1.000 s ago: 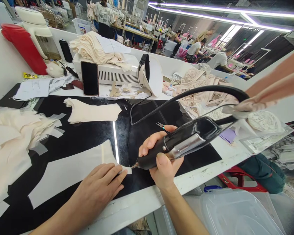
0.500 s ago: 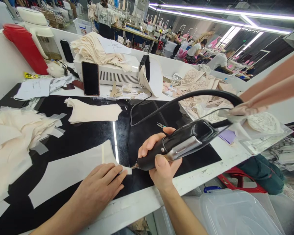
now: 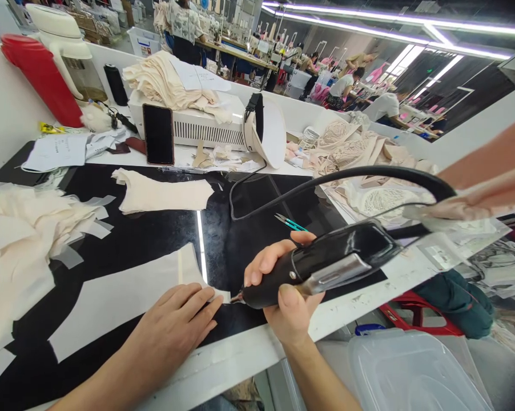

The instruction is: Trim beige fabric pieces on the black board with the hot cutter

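My right hand (image 3: 285,291) grips a black hand-held cutting tool (image 3: 326,262) with a thick black cable (image 3: 369,171) arching off to the right. Its metal tip touches the right end of a white fabric piece (image 3: 124,294) lying flat on the black glossy worktop (image 3: 240,234). My left hand (image 3: 176,325) lies flat on that fabric, fingers spread, just left of the tip. Small teal snips (image 3: 290,222) lie on the worktop behind my right hand.
A cream fabric piece (image 3: 163,194) lies further back, scraps (image 3: 21,240) pile at the left. A white machine (image 3: 206,128) with a phone (image 3: 158,135) leaning on it stands behind. Another person's arm (image 3: 493,171) reaches in at right over lace pieces (image 3: 360,154). A clear plastic bin (image 3: 411,371) sits below the table edge.
The tool's body and cable have shifted slightly right and lower, uncovering the teal snips. My left hand and the fabric have stayed in place. The other person's arm moved lower.
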